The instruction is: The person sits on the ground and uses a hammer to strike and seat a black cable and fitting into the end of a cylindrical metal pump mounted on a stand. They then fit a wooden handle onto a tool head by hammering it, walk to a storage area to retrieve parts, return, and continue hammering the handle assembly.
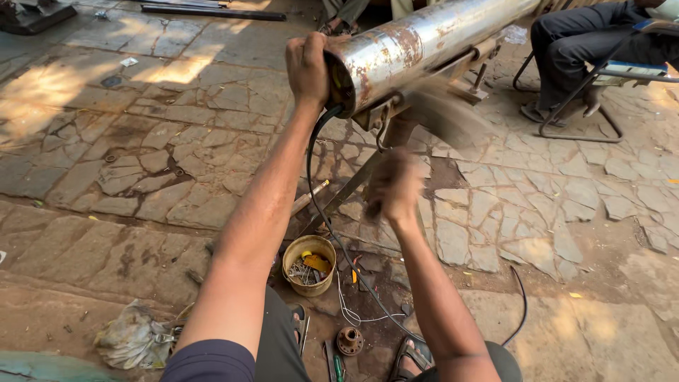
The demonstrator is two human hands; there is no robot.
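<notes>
Head view looks down on a long steel cylinder (424, 42), silvery with rust patches, lying nearly level on an angled metal stand (353, 185) over a stone-paved floor (177, 148). It looks heavy and rigid, its smooth curved skin likely slippery where bare and rougher on the rust; the safest hold seems to be at the near end rim or low by the bracket, with the stand bearing the weight. The left hand (307, 67) is wrapped over that near end, fingers curled tight on the rim. The right hand (393, 185) is blurred with motion below the cylinder; whether it grips anything I cannot tell. A black cable (320, 205) runs from the cylinder's end down to the ground.

Beneath sit 1 yellow tin (309, 264) of small metal bits, a rusty round fitting (349, 340), a screwdriver (338, 366) and a crumpled rag (131, 336). A seated person's legs (576, 49) and a folding chair (601, 85) show at top right.

Hidden: the cylinder's far end is cut off by the frame, its open end is covered by the left hand, and the blur hides the bracket
</notes>
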